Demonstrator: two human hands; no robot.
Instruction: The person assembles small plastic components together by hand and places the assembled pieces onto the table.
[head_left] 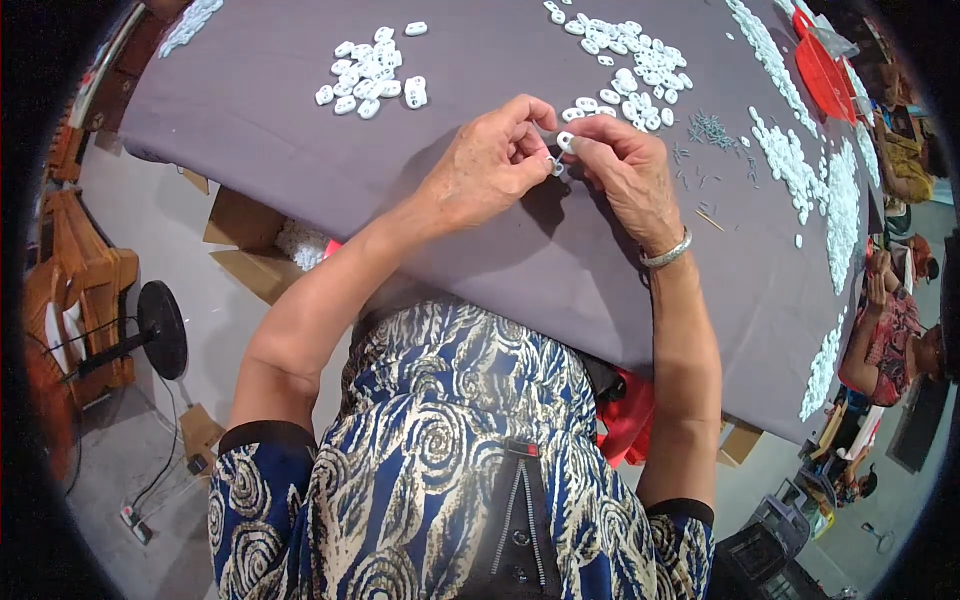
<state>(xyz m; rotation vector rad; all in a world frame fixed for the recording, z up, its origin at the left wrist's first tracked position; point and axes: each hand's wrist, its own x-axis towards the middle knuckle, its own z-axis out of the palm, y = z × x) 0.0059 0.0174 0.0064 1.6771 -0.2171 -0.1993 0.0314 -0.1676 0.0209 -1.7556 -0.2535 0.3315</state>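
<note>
My right hand (628, 172) pinches a small white oval plastic piece (566, 142) with a dark hole in it, between thumb and forefinger. Just below it, at the fingertips of my left hand (482, 165), is a small pale ring-like part (557, 167); its exact kind is too small to tell. The two parts almost meet, and I cannot tell whether they touch. Beyond my hands lies a heap of white oval pieces with holes (640, 55). A second, smaller heap of such pieces (365, 72) lies to the left.
Small grey-green pins (710, 132) and a thin wooden stick (710, 219) lie right of my right hand on the grey cloth-covered table (270, 150). Long rows of white pieces (843, 215) and a red basket (825, 75) are farther right. A cardboard box (245, 225) and a fan (162, 330) stand left. Other people sit at right.
</note>
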